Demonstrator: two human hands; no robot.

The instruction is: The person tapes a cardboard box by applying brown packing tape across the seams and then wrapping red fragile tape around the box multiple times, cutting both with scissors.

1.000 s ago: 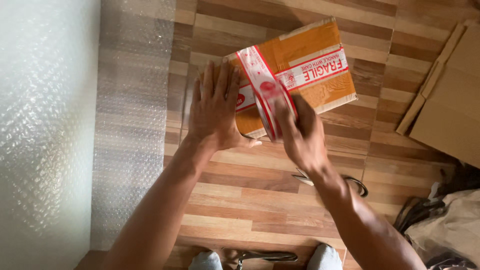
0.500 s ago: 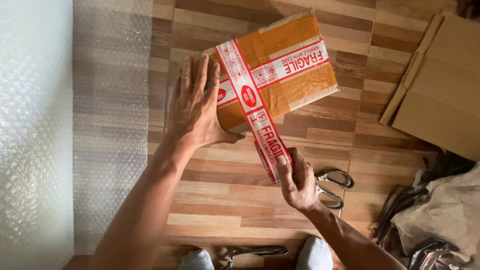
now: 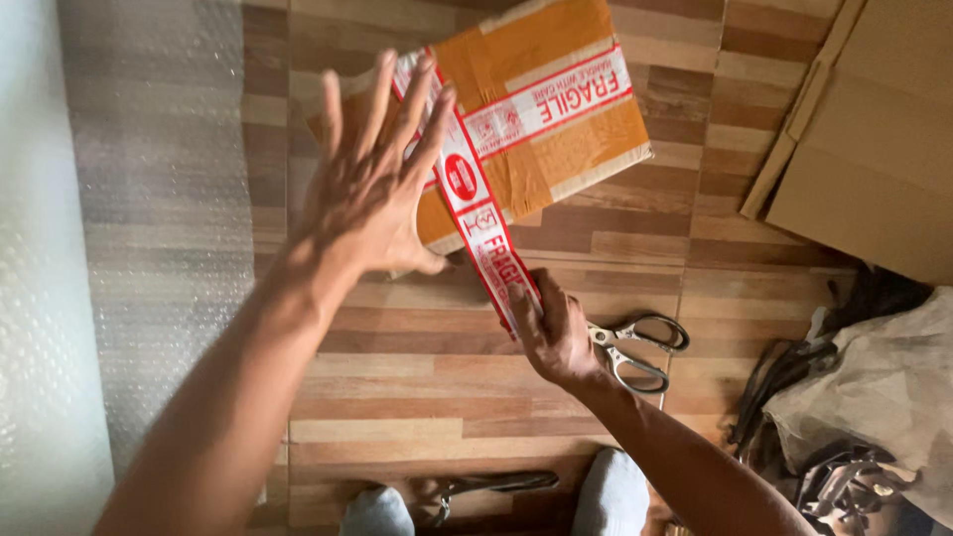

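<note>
A brown cardboard box [image 3: 556,129], crossed by red and white printed tape, lies on the wooden floor. My left hand [image 3: 372,179] is spread flat with fingers apart over the box's left part, pressing on it. A strip of the red and white tape [image 3: 486,238] runs from the box top down over its near edge. My right hand [image 3: 551,333] is closed on the strip's loose end, pulled out toward me below the box.
Scissors [image 3: 635,349] lie on the floor just right of my right hand. Bubble wrap [image 3: 119,248] covers the floor at left. Flat cardboard [image 3: 874,139] lies at upper right, a crumpled plastic bag [image 3: 874,397] at lower right. A dark tool [image 3: 486,484] lies between my knees.
My right hand has drawn the tape away from the box toward me, stretching out a longer strip. My left hand stayed spread on the box, and the scissors came into sight.
</note>
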